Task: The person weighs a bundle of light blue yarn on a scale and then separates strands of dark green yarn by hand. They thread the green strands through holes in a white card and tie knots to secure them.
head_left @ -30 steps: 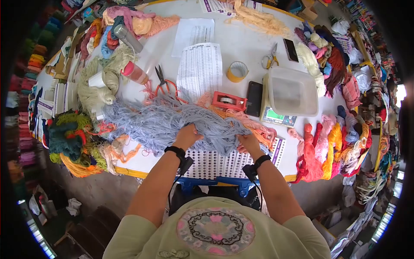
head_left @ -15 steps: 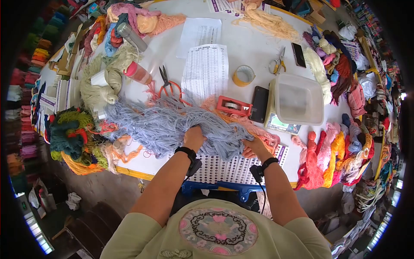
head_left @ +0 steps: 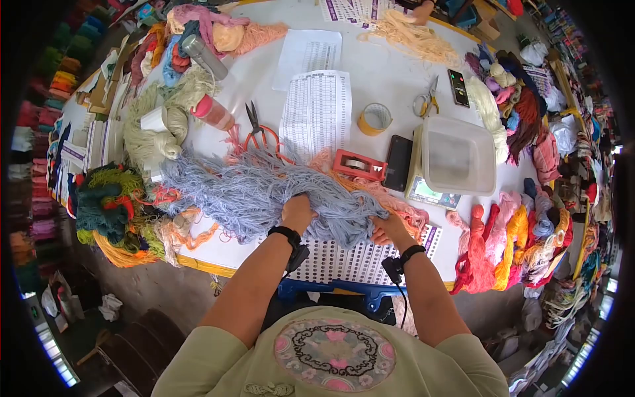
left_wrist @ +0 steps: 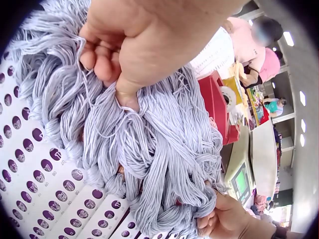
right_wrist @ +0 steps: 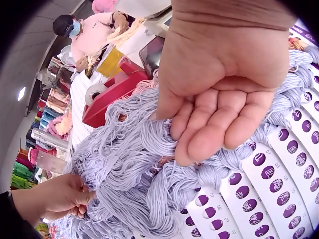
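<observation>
A long heap of grey-blue yarn point(head_left: 231, 192) lies across the near part of the table, over white cards with rows of dark holes point(head_left: 337, 261). My left hand point(head_left: 299, 215) grips strands near the heap's middle; in the left wrist view the thumb and curled fingers of that hand point(left_wrist: 134, 45) pinch the yarn. At the heap's right end my right hand point(head_left: 391, 230) holds looped strands; the right wrist view shows its fingers point(right_wrist: 214, 124) curled, with the thumb side against the yarn.
Behind the heap are black-and-red scissors point(head_left: 254, 126), a red tape dispenser point(head_left: 359, 165), a dark phone point(head_left: 398, 163) and a scale with a plastic tray point(head_left: 459, 155). Coloured skeins lie left and right point(head_left: 477, 255). Another person point(right_wrist: 94, 37) handles pale yarn across the table.
Over the last second the head view has shifted, and my left hand has moved slightly right within the heap. Both hands keep their hold. At the far edge, the other person's hand has come into view.
</observation>
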Motion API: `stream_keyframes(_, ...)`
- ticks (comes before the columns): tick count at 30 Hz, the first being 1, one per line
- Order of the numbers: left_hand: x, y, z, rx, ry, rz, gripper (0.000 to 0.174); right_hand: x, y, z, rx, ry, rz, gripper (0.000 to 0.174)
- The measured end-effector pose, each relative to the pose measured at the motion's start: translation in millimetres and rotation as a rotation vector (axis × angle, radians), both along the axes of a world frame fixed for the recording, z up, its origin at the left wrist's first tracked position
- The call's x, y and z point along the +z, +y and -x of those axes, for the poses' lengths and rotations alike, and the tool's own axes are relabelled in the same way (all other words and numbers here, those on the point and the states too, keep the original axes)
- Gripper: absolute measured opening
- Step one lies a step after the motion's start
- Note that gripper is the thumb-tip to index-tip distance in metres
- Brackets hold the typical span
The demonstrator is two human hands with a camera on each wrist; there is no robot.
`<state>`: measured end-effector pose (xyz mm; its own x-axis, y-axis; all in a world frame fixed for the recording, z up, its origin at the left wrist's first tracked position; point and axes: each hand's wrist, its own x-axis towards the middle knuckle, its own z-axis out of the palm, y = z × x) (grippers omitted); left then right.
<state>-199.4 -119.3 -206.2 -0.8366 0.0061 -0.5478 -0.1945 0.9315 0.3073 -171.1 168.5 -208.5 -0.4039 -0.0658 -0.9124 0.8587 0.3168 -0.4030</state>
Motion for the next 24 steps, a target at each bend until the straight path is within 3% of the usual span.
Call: stream_keyframes(24, -6.4, -3.1, 1.5, 0.029, -0.047, -0.039, 0.056, -5.1, 5.1, -1.5, 0.028, 0.028, 0.012, 0.051)
